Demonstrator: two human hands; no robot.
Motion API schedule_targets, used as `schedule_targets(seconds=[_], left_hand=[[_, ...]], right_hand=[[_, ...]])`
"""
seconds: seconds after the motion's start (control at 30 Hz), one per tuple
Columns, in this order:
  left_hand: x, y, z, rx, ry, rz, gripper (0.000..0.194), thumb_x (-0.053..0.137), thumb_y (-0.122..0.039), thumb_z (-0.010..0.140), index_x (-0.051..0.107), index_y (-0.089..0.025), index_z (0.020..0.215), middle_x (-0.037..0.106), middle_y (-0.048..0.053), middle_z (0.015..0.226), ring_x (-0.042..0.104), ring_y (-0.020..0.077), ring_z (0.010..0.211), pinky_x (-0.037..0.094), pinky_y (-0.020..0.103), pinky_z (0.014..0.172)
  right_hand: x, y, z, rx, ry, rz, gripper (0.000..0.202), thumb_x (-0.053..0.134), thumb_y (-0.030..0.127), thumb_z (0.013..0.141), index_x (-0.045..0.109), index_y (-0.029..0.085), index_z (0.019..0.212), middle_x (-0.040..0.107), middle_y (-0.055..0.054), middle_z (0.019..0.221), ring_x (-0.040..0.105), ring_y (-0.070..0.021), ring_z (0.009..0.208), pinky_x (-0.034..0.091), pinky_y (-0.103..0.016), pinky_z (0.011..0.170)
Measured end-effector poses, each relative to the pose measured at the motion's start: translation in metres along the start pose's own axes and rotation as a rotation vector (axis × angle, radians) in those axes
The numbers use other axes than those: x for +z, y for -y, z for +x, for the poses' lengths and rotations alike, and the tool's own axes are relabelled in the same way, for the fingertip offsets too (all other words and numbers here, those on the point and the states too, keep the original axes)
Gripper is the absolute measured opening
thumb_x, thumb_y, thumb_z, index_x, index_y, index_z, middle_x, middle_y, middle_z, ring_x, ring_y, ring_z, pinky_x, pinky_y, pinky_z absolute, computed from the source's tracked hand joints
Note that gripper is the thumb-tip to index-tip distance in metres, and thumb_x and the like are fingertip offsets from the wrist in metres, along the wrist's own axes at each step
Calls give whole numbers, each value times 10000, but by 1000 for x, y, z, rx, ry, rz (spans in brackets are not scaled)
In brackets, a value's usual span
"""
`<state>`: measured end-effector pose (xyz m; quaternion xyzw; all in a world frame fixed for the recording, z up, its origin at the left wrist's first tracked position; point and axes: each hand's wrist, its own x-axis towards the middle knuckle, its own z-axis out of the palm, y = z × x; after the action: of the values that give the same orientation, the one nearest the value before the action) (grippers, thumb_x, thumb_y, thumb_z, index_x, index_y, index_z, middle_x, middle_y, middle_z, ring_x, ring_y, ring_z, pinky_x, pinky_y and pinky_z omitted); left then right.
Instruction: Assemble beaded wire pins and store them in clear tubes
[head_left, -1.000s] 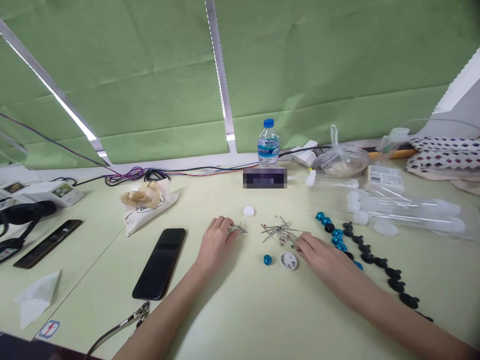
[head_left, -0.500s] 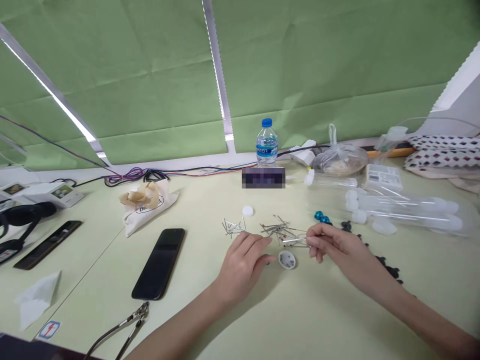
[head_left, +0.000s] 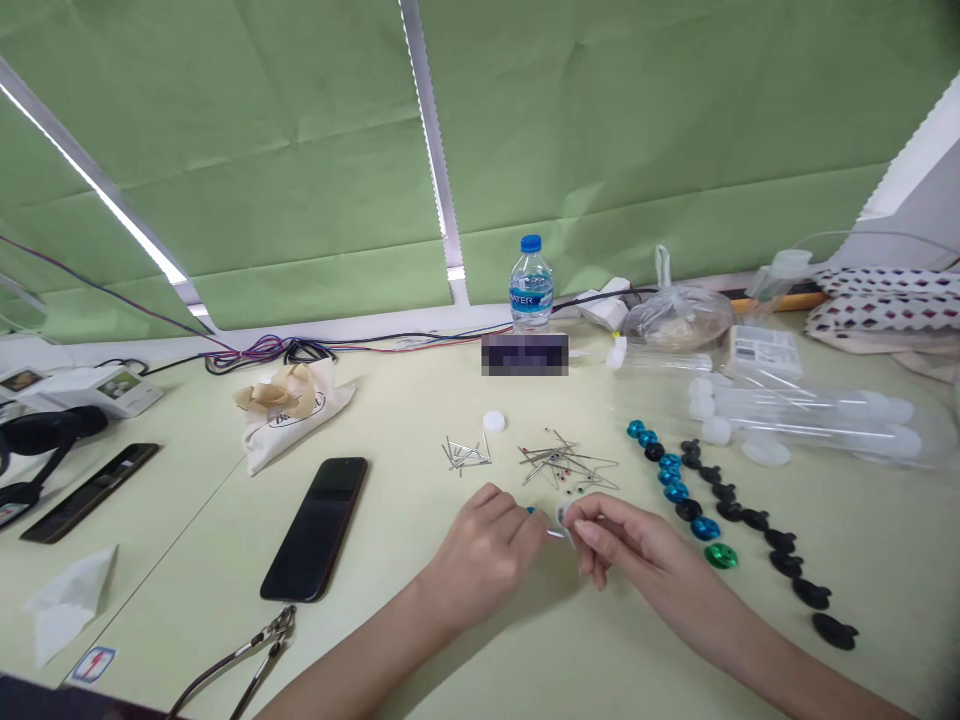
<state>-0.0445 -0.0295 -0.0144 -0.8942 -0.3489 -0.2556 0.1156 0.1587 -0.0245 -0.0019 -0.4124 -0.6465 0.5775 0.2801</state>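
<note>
Held rod (head_left: 556,533): shiny metal. Rods (head_left: 466,456) bright, smooth metal; pins (head_left: 556,462) thin metal, duller. Blue beads (head_left: 670,476) glossy, black parts (head_left: 785,564) mostly matt. Bottle (head_left: 531,292) and tubes (head_left: 795,404) clear, shiny plastic. Phone (head_left: 315,528) glossy black. Pouch (head_left: 298,418) matt, creased cloth. Table (head_left: 405,430) smooth, low sheen. Green sheet (head_left: 300,150) matt, wrinkled; material unclear.

Slim silvery rod (head_left: 556,534), held crosswise, ends hidden by fingers (head_left: 529,537)

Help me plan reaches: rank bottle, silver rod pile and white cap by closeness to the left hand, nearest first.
1. Silver rod pile, just beyond the left hand.
2. White cap, behind the pile, slightly right.
3. Bottle, far back, farther right.
</note>
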Motion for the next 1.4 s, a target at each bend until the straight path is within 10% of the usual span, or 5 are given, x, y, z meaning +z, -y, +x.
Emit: schedule_targets(seconds=[0.33,0.63,1.03,1.4], left_hand=[[3,75,-19,-340,285,443,199,444,-131,908,567,-138,752,598,47,537,541,199,518,299,309,535],[17,76,-20,-339,268,452,210,454,-253,923,566,-137,789,558,47,557,531,220,563,319,317,545],[38,46,8,-242,177,116,312,595,-237,845,535,-172,1144,588,77,1135,472,243,1105,386,379,918],[46,51,32,-304,184,-155,119,585,-194,849,621,-185,962,653,23,954,587,174,914,440,320,824]], right_hand=[[-54,-1,14,-39,-288,-781,224,408,379,913,591,268,978,673,-16,930,618,-195,748,458,-310,649],[-65,-23,21,-182,-202,-1118,197,407,262,906,559,212,1021,606,-85,1073,567,-263,1002,453,-358,776],[-61,-32,37,-268,-88,-1175,224,427,179,887,525,201,1088,551,-94,1030,558,-257,937,450,-340,712],[-52,-21,59,-316,-22,-1155,173,411,100,883,557,182,923,557,-68,881,571,-207,812,434,-303,696]])
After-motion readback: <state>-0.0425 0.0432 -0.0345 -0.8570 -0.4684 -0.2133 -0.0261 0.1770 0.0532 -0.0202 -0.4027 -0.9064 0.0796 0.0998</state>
